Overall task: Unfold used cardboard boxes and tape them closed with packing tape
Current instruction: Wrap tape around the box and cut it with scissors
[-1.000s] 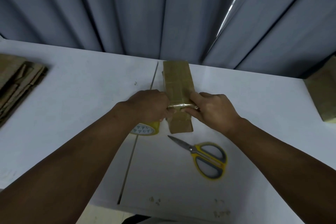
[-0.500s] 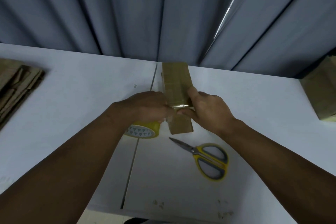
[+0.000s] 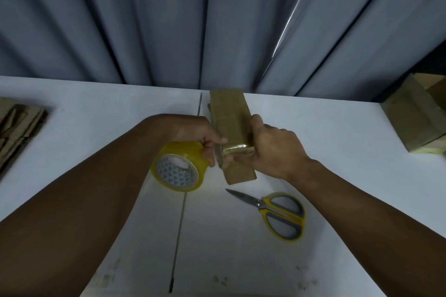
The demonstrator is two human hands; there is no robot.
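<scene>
While the narrow cardboard box lies at the middle of the white table, just right of the panel seam, its long axis points away from the person. Whether its near end rests on the table cannot be told.

Left hand: fingers curled round the rim of the yellow packing tape roll, which is held against the box's left side with its printed core facing the camera.

A glossy tape strip crosses the top of the box between the two hands.

Right hand: grips the box's right edge, thumb laid on the top face, fingers curled in at the strip's right end.

Yellow-handled scissors lie blades together on the table, near the box's near end but apart from it.

A stack of flattened cardboard lies at the left edge. A second cardboard box stands at the right edge. A grey curtain hangs behind the table.
</scene>
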